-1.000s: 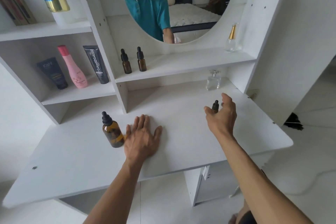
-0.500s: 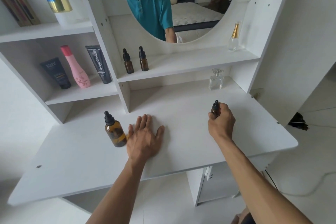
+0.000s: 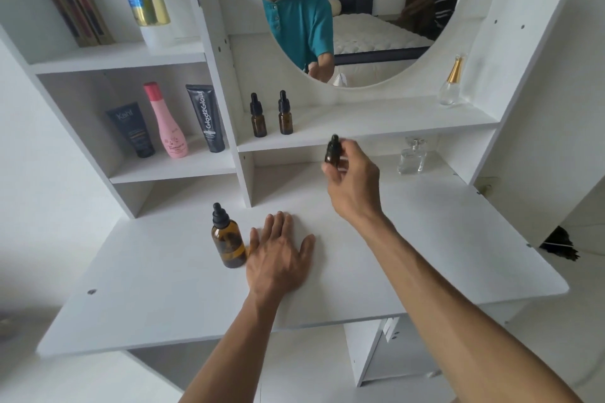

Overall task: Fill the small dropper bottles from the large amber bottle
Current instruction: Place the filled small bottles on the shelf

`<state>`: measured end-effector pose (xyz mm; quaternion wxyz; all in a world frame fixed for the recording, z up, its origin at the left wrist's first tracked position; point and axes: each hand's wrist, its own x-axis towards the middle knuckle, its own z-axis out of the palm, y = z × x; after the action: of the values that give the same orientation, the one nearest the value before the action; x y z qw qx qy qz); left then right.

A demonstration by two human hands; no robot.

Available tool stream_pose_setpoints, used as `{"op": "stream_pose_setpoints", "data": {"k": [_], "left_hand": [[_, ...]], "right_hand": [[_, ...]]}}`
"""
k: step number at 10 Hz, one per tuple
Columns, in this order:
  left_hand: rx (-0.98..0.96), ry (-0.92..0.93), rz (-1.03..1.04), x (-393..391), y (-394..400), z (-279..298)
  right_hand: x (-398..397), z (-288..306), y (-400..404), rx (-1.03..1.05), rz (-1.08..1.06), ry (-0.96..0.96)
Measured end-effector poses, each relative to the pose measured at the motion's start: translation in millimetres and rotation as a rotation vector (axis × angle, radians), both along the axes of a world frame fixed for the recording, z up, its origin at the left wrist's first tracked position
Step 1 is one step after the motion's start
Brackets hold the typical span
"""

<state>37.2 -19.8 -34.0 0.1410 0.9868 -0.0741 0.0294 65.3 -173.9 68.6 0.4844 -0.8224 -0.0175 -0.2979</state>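
Small dropper bottle (image 3: 332,154) pinched upright in the fingertips of the right hand (image 3: 352,185), raised clear of the desk top (image 3: 425,239), in front of the edge of the low shelf (image 3: 376,127); black cap on, so probably being brought nearer for opening. Large amber bottle (image 3: 228,240) upright at near left on the desk, dropper cap on, just beside the left hand (image 3: 278,258), whether touching cannot be told. Left hand flat, fingers straight and spread, palm pressed on the board, gripping nothing, likely bracing and kept close for taking the big bottle. Two more small dropper bottles (image 3: 271,116) side by side on the low shelf, far left of the lifted one, capped, waiting. Clear perfume flask (image 3: 412,157) at far right under the shelf, near the right hand's side. Broad bare board between the hands for setting down; right and near edges well apart from both bottles.
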Motion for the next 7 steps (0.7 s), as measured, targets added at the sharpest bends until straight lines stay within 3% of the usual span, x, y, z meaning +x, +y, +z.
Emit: {"op": "stream_pose_setpoints", "data": {"k": [2,4,7], "left_hand": [[-0.01,-0.018,0.005,0,2,-2],[-0.01,-0.025,0.009,0,2,-1],[-0.002,-0.028,0.007,2,1,-1]], "right_hand": [[44,64,15,-0.063,0.014,-0.084],[75,68,12,-0.15,0.047,0.087],[89,62,7,-0.153,0.021,0.13]]}}
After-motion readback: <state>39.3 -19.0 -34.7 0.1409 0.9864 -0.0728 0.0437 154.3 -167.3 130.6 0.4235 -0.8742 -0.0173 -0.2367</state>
